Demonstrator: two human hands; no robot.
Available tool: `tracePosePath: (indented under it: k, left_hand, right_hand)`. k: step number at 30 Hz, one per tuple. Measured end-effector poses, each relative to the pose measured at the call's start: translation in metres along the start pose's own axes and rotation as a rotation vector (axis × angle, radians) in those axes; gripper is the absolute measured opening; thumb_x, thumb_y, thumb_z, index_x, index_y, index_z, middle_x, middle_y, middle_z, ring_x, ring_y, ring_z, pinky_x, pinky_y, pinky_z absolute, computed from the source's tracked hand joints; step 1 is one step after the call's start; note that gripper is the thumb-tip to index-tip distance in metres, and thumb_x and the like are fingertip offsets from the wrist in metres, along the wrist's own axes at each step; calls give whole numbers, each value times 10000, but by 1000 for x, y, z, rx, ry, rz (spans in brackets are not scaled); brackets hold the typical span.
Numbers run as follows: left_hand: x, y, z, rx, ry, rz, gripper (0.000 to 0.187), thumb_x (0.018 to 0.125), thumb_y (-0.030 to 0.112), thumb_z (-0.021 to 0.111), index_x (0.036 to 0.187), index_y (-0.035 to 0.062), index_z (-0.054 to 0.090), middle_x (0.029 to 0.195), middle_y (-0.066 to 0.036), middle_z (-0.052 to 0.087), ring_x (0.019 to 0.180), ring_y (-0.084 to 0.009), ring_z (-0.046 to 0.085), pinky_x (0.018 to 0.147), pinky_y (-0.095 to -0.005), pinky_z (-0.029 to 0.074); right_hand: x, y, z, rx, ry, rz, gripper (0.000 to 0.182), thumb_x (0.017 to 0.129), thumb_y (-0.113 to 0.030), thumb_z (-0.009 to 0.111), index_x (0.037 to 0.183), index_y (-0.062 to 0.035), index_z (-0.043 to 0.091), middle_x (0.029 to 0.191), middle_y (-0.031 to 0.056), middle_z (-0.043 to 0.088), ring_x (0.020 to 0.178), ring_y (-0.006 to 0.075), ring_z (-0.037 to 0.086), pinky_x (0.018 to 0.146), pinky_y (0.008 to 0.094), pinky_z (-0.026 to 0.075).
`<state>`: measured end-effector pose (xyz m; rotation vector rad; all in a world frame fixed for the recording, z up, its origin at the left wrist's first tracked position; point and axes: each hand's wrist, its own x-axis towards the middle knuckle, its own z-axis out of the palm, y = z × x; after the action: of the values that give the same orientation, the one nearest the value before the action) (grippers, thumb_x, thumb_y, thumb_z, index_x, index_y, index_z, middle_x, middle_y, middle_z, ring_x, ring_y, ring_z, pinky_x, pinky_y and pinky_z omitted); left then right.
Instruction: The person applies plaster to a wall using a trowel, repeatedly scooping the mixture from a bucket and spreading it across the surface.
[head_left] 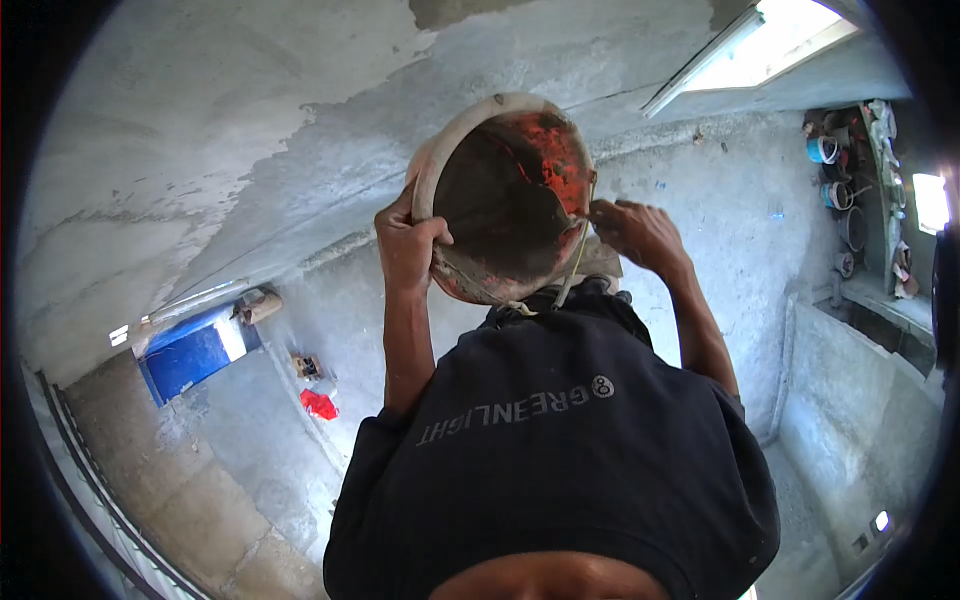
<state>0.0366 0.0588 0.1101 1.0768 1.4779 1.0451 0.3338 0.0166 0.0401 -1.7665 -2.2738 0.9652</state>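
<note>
A round bucket [425,185] with a grey-crusted rim is tilted so that its mouth faces me. Its inner wall shows red patches, with dark grey residue over the rest. My left hand [408,248] is closed on the bucket's left rim, thumb over the edge. At the opposite rim, my right hand [642,236] has its fingers curled in beside the bucket's cord-like handle [578,250]; what they pinch, if anything, is hidden. The handle hangs down the bucket's right side towards my dark shirt [560,450].
Grey plastered walls [250,130] surround me. Several buckets [823,150] stand by a ledge at the right. A blue panel [188,360] and a red item [319,404] lie to the left, near a railing [85,465]. A bright window [775,45] is at upper right.
</note>
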Motion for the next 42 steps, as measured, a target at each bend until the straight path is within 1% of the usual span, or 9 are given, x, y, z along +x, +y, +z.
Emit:
tracePosePath:
  k: [4,12,16,18,27,31,34,36,42]
  left_hand:
    - [-1,5,3,-20,-5,22,519,576,-79,490,1070,-46,645,650,-53,615,469,-86,518,432,-218,399]
    - [-4,16,9,78,-66,-9,585,555,-42,522,1127,-14,643,681,-8,598,533,-63,456,484,-218,389]
    - [-4,19,13,79,-72,6,570,558,-42,519,1113,-13,649,657,-5,594,522,-61,457,476,-211,381]
    - [-5,20,11,111,-60,13,468,563,-53,525,1009,-45,669,677,-38,615,517,-88,506,473,-233,411]
    - [-4,16,8,77,-92,-25,466,576,-77,509,1017,-53,660,693,-60,623,506,-100,516,458,-236,416]
    - [-4,12,9,40,-113,40,474,580,-81,503,1030,-58,652,681,-66,622,498,-98,524,451,-232,421]
    - [-7,16,7,17,-121,60,487,582,-78,495,1048,-71,638,695,-86,633,494,-105,540,445,-230,434]
    - [-8,20,2,6,-112,9,501,591,-73,482,1072,-77,624,676,-97,633,451,-114,539,429,-237,445]
    - [-14,18,3,-57,-60,58,383,612,-50,491,969,-73,627,595,-76,598,384,-103,504,363,-219,398]
  right_hand:
    - [10,-16,-18,-216,79,-33,295,817,-190,606,1111,-174,589,870,97,618,802,305,631,658,427,493]
    - [27,-30,-15,-475,224,-103,247,857,-154,546,1079,-171,652,930,122,602,865,260,635,702,387,510]
    - [33,-39,-10,-448,110,-48,214,867,-169,537,1044,-165,657,950,121,609,841,271,639,687,396,516]
    - [33,-39,-9,-392,10,-86,181,869,-186,540,1003,-160,659,940,119,615,802,288,641,661,411,516]
    - [51,-41,9,-333,9,-246,149,825,-170,582,940,-150,675,868,127,625,757,324,644,643,430,515]
    - [60,-43,3,-303,-81,-174,145,789,-178,621,917,-144,680,810,132,632,753,331,643,653,429,515]
    - [64,-35,12,-259,20,-261,149,761,-193,649,895,-135,679,765,137,632,757,334,643,648,428,514]
    - [68,-48,11,-201,-12,-301,78,755,-66,610,789,-46,677,766,134,659,779,309,664,658,414,532]
    - [71,-41,31,55,-19,-249,100,764,-93,625,807,-6,648,808,168,652,834,349,648,694,443,514]
